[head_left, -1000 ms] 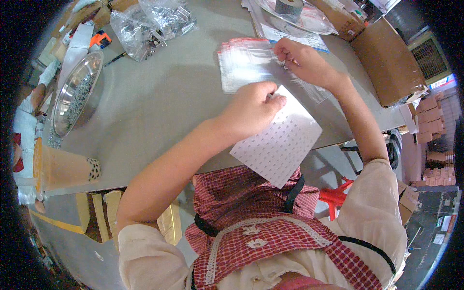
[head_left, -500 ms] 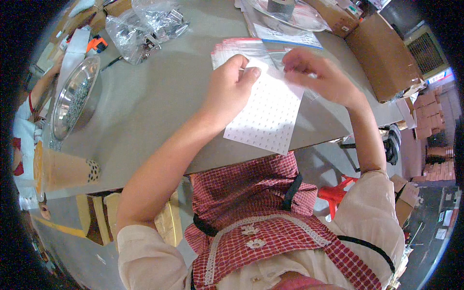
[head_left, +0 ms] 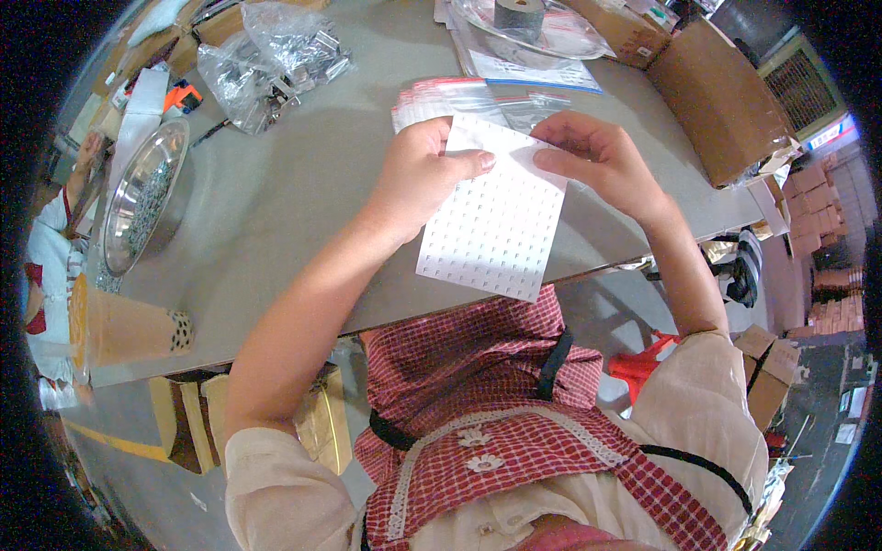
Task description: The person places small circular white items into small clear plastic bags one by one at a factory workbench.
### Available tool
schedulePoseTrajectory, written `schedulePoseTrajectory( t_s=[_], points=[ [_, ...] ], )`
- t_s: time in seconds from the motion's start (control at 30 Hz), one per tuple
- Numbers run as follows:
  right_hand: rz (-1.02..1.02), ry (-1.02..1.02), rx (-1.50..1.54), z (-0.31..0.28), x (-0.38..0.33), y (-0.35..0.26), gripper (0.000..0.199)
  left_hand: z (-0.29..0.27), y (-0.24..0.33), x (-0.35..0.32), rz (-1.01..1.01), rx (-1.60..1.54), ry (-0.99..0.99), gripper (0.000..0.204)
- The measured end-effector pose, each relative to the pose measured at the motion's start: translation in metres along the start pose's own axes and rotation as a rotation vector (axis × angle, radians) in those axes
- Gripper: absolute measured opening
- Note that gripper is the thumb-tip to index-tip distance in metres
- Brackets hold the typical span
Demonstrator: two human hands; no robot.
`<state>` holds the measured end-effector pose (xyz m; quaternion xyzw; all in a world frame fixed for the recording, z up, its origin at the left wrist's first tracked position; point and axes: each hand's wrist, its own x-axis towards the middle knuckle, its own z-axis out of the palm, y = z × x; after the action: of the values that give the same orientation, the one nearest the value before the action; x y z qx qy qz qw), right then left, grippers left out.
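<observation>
A white sheet of small printed stickers (head_left: 491, 216) is held up over the table's near edge, its lower end hanging toward my apron. My left hand (head_left: 418, 174) pinches its upper left side, thumb lying on the front. At the upper right corner my right hand (head_left: 597, 161) grips it between thumb and curled fingers. Just beyond the sheet, a stack of clear zip bags (head_left: 446, 101) with red-striped tops lies on the table, and more clear bags (head_left: 537, 108) lie beside it, partly hidden by my hands.
At left stand a metal bowl of small metal parts (head_left: 147, 197) and a drink cup (head_left: 129, 321). Clear bags of metal pieces (head_left: 276, 69) lie at the far left. A tape roll (head_left: 519, 16) sits on a tray at the back. A cardboard box (head_left: 721, 101) stands right. Another person's arm (head_left: 83, 170) shows far left.
My right hand, blurred above the zip bags before, has come to the sheet's upper right corner and now grips it. The sheet has shifted slightly left and down in view.
</observation>
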<state>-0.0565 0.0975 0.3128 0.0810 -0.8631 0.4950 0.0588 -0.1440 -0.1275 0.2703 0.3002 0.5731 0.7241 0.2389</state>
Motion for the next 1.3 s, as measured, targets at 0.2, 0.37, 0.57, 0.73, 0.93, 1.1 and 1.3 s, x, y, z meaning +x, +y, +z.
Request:
schedulePoseTrajectory(
  t_s=[0.2, 0.37, 0.57, 0.73, 0.93, 1.1, 1.3],
  points=[
    [0.072, -0.008, -0.017, -0.001, -0.006, -0.004, 0.017, 0.005, 0.012, -0.001, -0.074, -0.094, -0.001, 0.024],
    [0.046, -0.032, -0.005, 0.000, -0.004, 0.003, 0.016, 0.003, 0.008, -0.001, 0.003, -0.065, 0.005, 0.018],
    [-0.283, 0.011, -0.389, 0.011, 0.006, -0.010, 0.019, 0.000, 0.000, -0.001, 0.123, 0.258, 0.048, 0.012],
    [-0.452, 0.172, -0.718, 0.025, 0.005, -0.009, 0.016, -0.003, -0.004, 0.002, 0.123, 0.476, 0.100, 0.015],
    [-0.581, 0.201, -0.909, 0.037, -0.002, -0.003, 0.023, -0.007, -0.006, 0.002, -0.079, 0.145, 0.095, 0.020],
    [-0.512, 0.087, -0.653, 0.030, 0.001, -0.003, 0.020, -0.017, -0.012, 0.007, -0.088, 0.155, 0.100, 0.021],
    [-0.009, -0.251, -0.205, -0.016, 0.088, 0.008, 0.018, 0.002, -0.003, -0.003, 0.061, 0.688, 0.016, 0.024]
  ],
)
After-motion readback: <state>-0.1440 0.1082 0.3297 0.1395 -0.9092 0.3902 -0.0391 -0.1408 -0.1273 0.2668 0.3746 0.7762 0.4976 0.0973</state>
